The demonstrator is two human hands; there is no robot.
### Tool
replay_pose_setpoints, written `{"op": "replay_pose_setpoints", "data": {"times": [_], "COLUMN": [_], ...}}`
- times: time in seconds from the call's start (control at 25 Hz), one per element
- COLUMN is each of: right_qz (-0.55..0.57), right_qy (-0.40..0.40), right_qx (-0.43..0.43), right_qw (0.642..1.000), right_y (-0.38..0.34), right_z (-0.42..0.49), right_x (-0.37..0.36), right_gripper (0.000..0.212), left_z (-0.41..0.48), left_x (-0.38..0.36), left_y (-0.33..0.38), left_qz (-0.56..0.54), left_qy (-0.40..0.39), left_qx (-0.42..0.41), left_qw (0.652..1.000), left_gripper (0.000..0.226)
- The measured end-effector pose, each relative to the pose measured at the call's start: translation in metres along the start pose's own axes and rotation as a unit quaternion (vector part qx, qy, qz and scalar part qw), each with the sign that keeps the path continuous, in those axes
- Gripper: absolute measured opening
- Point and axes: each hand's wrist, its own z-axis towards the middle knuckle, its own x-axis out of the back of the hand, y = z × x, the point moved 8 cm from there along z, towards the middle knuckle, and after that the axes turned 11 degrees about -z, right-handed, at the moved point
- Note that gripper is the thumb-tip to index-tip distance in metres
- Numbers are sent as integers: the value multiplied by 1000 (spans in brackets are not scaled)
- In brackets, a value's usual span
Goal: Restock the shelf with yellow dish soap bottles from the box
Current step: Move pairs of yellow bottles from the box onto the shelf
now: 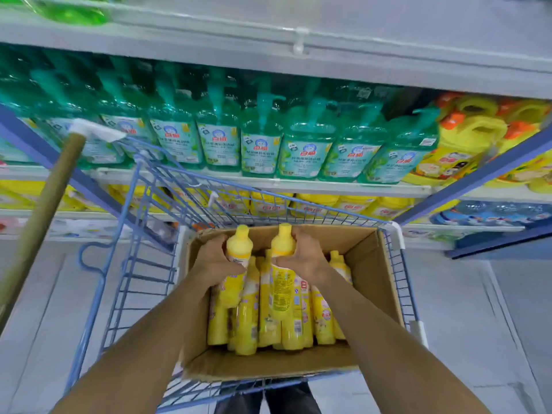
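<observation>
Both hands are in the pick-up step: the left hand [215, 258] is wrapped around the shoulder of one bottle [236, 258] and the right hand [301, 255] around another bottle [282, 279], each raised partly out of the box [370, 264] that sits in the cart [143, 264]. More bottles stand packed just below and between the hands, and both forearms reach straight forward and down, wrists level. The next move, I judge, calls for lifting both clear of the box rim and carrying them ahead to the lower shelf [313, 188], where yellow bottles already stand.
</observation>
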Motion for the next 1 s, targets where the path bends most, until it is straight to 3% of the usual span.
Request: {"op": "replay_pose_setpoints", "data": {"times": [0.2,0.64,0.84,1.0], "right_qz": [8,66,101,115], "right_qy": [68,242,270,269], "right_qx": [100,280,338,355], "right_qw": [993,926,896,888], "right_y": [-72,-217,-264,-283], "right_z": [-20,-86,-78,-55], "right_x": [107,358,446,477], "right_gripper": [62,53,56,49], "left_z": [-36,-124,-132,-116], "left_x": [40,130,157,167], "left_y": [135,433,518,547], "left_qz": [-102,-102,-141,-146], "left_qy": [-21,21,39,57], "left_qx": [-127,-381,-422,-427], "left_qw": [986,919,895,890], "left_gripper": [55,51,55,53]}}
